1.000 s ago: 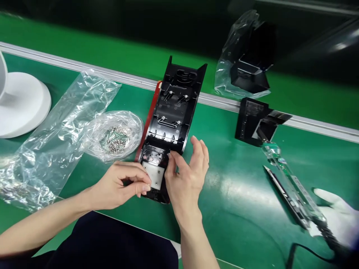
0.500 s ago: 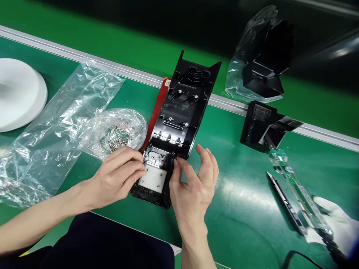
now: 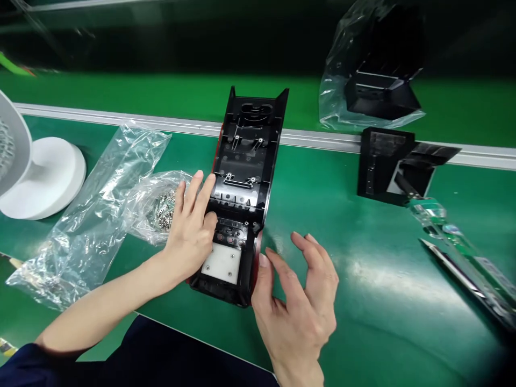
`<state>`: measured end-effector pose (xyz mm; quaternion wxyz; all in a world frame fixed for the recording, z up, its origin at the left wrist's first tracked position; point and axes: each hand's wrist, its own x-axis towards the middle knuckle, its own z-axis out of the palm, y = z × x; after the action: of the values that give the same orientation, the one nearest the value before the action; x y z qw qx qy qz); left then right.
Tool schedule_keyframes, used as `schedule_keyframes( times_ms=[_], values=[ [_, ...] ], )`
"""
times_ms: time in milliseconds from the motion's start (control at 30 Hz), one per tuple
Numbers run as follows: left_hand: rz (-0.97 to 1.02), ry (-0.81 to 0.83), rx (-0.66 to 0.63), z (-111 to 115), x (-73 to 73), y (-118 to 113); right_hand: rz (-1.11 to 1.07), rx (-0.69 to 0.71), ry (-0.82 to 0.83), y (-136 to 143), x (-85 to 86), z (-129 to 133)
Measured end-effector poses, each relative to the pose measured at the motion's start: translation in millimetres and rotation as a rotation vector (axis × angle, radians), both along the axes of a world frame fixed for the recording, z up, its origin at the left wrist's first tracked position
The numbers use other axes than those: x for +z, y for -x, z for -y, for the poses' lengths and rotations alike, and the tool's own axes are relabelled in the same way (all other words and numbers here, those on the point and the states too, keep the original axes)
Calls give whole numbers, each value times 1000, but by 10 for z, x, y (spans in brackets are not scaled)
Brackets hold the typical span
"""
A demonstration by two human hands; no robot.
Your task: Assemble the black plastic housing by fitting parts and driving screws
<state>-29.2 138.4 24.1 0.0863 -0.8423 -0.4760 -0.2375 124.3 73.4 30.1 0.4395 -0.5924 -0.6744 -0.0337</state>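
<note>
Black plastic housing [image 3: 242, 188]: lay open-side up on green belt [image 3: 342, 258], judged rigid, light, glossy-slick; best held by side walls. Left hand [image 3: 191, 228]: flat, open, pressed on housing's left edge. Right hand [image 3: 300, 301]: open, empty, just right of housing. Screw bag [image 3: 155, 207]: left of housing.

Bright overhead light puts a white glare patch on the green desk [image 3: 363, 269] at right. The far background is dim. Corners blur and bend, especially near right.

Black plastic housing [image 3: 245, 161] with a white plate [image 3: 221, 263] and red edge; green table [image 3: 342, 279]; silvery screws [image 3: 163, 207] in clear bag.
</note>
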Motion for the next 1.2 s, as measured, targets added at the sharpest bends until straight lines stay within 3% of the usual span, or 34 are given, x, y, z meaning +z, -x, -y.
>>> schedule_keyframes(
  times_ms=[233,867,967,1067,1133,1200],
  values=[
    [-84,-29,36,-55,-32,-80,-39,-16,-9,-101,-48,52],
    [-194,-43,38,147,51,-30,-117,8,-69,-189,-130,134],
    [-273,-47,52,196,86,-35,-424,-70,46,-289,-199,233],
    [-345,-35,64,234,103,-17,-1056,-149,74,-549,-323,344],
    [-368,-16,63,251,103,4,-1355,-106,34,-812,-414,411],
    [-362,7,61,271,107,22,-1424,-19,58,-1081,-462,469]
  ],
)
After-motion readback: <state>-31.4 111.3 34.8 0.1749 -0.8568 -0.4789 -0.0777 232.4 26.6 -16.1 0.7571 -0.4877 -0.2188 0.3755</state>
